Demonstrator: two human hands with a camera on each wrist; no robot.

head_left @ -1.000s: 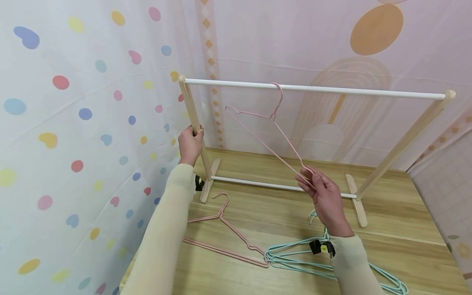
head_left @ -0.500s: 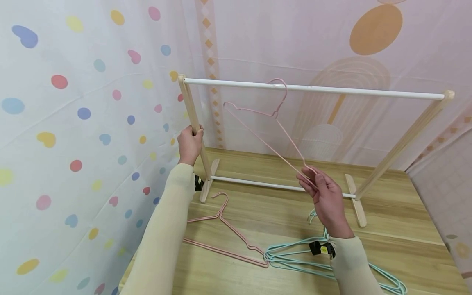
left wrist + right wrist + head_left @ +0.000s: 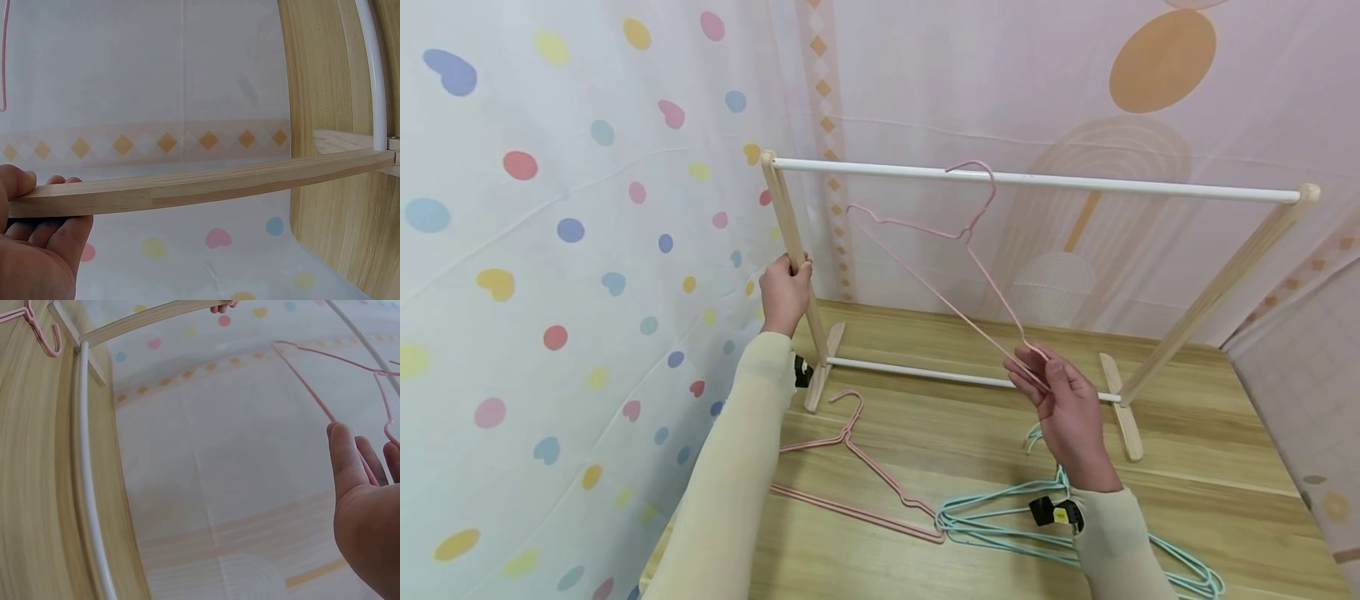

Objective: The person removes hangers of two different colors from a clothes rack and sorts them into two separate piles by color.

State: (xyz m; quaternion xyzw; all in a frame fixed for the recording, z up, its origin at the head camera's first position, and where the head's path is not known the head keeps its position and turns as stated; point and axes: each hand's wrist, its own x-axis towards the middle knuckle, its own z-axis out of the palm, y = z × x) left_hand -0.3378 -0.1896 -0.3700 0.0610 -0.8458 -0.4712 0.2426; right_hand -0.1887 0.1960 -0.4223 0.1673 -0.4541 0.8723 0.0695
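A pink clothes hanger [image 3: 995, 287] is held up by its lower right corner in my right hand [image 3: 1070, 415], pinched between thumb and fingers. Its hook overlaps the white top rail [image 3: 1112, 185] of the clothes rack in the head view. The right wrist view shows the same hand [image 3: 375, 506] around the hanger's corner. My left hand [image 3: 786, 293] grips the rack's left wooden post [image 3: 789, 218] at about mid-height. In the left wrist view, the fingers wrap the wooden post [image 3: 187, 185] from below and the thumb lies over it.
More pink hangers [image 3: 880, 475] lie on the wooden tabletop [image 3: 850, 575] at the front left. Several mint-green hangers [image 3: 1000, 537] lie beside them, partly under my right forearm. The rack's lower white bar [image 3: 925, 374] runs behind them. A dotted curtain [image 3: 550, 250] hangs at left.
The held hanger's hook has risen relative to the top rail and shifted slightly right, showing more of its open end. My right hand moved slightly down and right. The left hand keeps its grip.
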